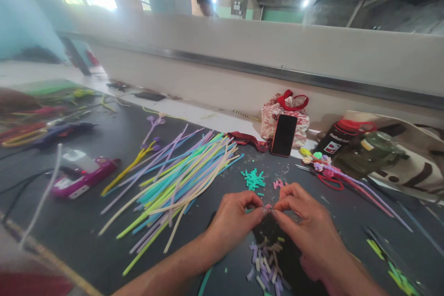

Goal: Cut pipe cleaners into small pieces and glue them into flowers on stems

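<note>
Pretty minimal look tbh: bare left hand and bare right hand, one on either side of the grip. Slim fingers right at the grip, rounded knuckles a bit behind, nails too small to make out properly. Further back from the grip, uncovered wrists, then bare forearms, wider the farther from the fingertips, all the way to the cutoff.

The left hand and the right hand pinch a small pink piece between their fingertips. Beyond them lie short teal pieces, and nearer lie short purple pieces. To the left, many long coloured stems are spread on the dark table. A phone stands before a patterned bag.
</note>
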`<act>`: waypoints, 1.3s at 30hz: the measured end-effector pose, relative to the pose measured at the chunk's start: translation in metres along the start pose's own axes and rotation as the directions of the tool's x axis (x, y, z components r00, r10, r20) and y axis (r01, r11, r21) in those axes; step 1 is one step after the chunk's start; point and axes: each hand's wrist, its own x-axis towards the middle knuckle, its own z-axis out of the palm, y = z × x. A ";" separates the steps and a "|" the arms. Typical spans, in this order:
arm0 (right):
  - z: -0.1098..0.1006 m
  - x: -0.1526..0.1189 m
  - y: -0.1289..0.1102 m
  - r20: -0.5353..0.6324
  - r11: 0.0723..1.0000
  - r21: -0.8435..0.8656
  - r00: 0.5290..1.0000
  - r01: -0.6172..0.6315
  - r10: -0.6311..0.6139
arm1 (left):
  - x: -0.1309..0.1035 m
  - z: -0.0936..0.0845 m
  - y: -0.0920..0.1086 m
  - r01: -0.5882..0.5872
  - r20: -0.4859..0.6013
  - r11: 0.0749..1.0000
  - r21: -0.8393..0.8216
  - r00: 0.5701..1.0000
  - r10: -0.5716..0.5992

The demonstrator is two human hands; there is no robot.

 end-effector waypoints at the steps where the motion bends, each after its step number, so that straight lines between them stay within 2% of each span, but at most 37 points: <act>1: 0.000 0.000 0.000 -0.003 1.000 -0.004 1.000 0.001 -0.001 | 0.000 0.000 0.000 0.004 -0.004 1.000 0.003 1.000 -0.004; 16: -0.001 0.000 -0.002 -0.013 0.989 -0.135 0.999 0.050 -0.053 | 0.001 0.001 -0.002 0.001 -0.037 1.000 0.001 0.999 -0.001; 21: -0.009 -0.004 -0.007 -0.015 0.994 -0.104 0.999 0.034 -0.036 | 0.003 0.001 -0.002 0.041 -0.052 0.994 -0.105 0.998 -0.046; 24: -0.015 -0.006 -0.008 -0.077 1.000 -0.017 0.997 0.018 -0.019 | 0.004 0.000 -0.003 0.093 0.014 0.949 -0.302 0.996 -0.093; 27: -0.021 -0.004 -0.008 -0.105 0.993 0.118 0.994 -0.030 0.042 | 0.003 -0.005 -0.001 0.150 0.147 0.868 -0.472 0.985 -0.091; 31: -0.027 0.002 -0.005 -0.004 0.954 0.294 0.998 -0.060 0.064 | 0.000 -0.009 0.000 0.267 0.322 0.780 -0.566 0.943 -0.089; 35: -0.028 0.005 -0.006 0.106 0.916 0.398 0.994 -0.053 0.011 | -0.002 -0.007 -0.003 0.275 0.338 0.720 -0.637 0.939 -0.060; 39: -0.026 0.006 -0.013 0.147 0.898 0.439 0.989 -0.039 -0.029 | -0.001 -0.007 -0.001 0.288 0.333 0.697 -0.657 0.940 -0.074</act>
